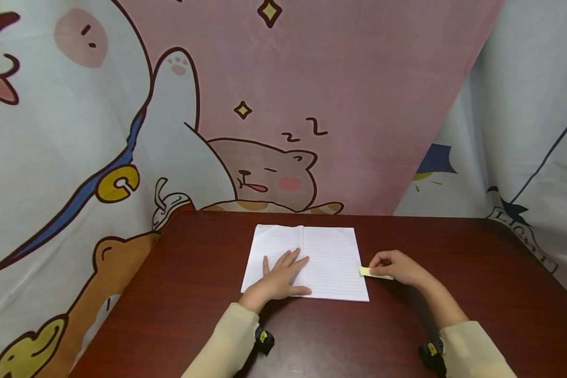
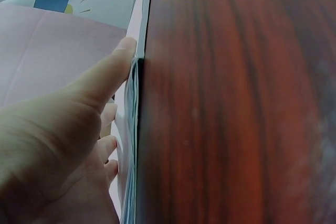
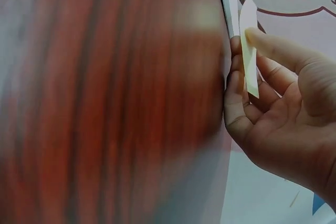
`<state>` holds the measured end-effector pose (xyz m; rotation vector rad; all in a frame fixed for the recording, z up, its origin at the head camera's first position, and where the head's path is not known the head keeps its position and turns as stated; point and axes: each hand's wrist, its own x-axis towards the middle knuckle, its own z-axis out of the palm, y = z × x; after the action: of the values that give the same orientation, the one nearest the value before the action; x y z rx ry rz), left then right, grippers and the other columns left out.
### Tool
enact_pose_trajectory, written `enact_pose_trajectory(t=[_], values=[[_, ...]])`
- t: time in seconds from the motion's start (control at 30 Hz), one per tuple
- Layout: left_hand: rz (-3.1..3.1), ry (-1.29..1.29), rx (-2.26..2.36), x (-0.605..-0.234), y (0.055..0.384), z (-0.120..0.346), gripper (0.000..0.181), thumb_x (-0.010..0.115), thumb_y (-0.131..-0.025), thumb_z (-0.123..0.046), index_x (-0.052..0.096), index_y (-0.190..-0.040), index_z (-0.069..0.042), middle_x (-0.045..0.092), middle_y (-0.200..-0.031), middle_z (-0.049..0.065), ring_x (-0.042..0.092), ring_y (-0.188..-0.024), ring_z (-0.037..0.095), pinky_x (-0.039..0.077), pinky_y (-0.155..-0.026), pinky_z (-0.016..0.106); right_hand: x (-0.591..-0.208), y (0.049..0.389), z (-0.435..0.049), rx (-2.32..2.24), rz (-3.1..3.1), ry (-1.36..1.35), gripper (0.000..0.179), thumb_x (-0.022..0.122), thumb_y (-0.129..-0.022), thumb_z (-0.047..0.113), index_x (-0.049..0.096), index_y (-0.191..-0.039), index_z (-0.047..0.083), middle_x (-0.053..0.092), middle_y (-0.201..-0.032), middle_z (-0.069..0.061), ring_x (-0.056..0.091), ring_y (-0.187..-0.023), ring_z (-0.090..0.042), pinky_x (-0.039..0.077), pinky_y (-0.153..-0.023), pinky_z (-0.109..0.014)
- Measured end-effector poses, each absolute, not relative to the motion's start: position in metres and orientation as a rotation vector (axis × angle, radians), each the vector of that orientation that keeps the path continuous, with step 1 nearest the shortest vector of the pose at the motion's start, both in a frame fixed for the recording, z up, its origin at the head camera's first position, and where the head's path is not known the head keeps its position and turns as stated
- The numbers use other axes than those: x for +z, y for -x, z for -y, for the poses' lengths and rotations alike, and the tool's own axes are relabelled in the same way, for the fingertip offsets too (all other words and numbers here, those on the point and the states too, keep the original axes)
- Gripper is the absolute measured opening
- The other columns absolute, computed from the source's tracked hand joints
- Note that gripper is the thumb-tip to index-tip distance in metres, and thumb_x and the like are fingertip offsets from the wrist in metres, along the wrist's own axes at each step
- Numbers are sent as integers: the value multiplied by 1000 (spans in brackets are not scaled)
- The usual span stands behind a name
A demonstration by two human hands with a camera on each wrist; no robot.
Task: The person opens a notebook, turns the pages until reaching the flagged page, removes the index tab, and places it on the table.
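An open notebook (image 1: pixel 333 257) with white ruled pages lies on the dark reddish-brown table. My left hand (image 1: pixel 280 278) rests with spread fingers across its left page and centre fold, the thumb near the lower edge. In the left wrist view the left thumb (image 2: pixel 107 72) lies along the notebook's edge. At the right page's outer edge, my right hand (image 1: pixel 397 266) pinches a narrow pale-yellow paper strip (image 1: pixel 375 273) between thumb and fingers. The strip's left end overlaps the page edge in the head view. The right wrist view shows the strip (image 3: pixel 249 51) slightly bent under the thumb.
The wooden table (image 1: pixel 193 315) extends around the notebook on every side. Behind it hangs a pink and white cloth (image 1: pixel 359 105) with cartoon animals. Each wrist wears a small black camera, such as the left one (image 1: pixel 264 340).
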<state>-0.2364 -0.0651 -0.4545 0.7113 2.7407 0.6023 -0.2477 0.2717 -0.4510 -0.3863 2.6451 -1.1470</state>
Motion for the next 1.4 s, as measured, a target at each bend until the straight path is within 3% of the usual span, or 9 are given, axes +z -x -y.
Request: enact_pose_trajectory(t=[0.33, 1.07, 1.4], values=[[-2734, -713, 601, -453, 235, 66, 81, 68, -89, -53, 33, -157, -24, 15, -169, 3, 15, -155, 29, -2, -115, 75, -449, 246, -287, -1134, -2684, 370, 14, 70, -91, 14, 70, -92, 0, 62, -79, -2, 47, -68, -7, 40, -61, -23], [-2733, -713, 587, -455, 236, 65, 82, 67, -89, -55, 32, -157, -25, 14, -169, 1, 14, -156, 28, -3, -116, 74, -443, 241, -293, -1032, -2727, 300, 16, 70, -91, 15, 71, -93, 0, 60, -78, -2, 47, -69, -14, 39, -59, -25], [-2735, -711, 600, -454, 236, 65, 81, 68, -89, -54, 33, -157, -24, 15, -169, 2, 14, -155, 29, -3, -115, 75, -443, 241, -295, -1010, -2737, 270, 19, 69, -91, 17, 73, -99, 0, 68, -90, -8, 51, -76, -16, 45, -65, -28]])
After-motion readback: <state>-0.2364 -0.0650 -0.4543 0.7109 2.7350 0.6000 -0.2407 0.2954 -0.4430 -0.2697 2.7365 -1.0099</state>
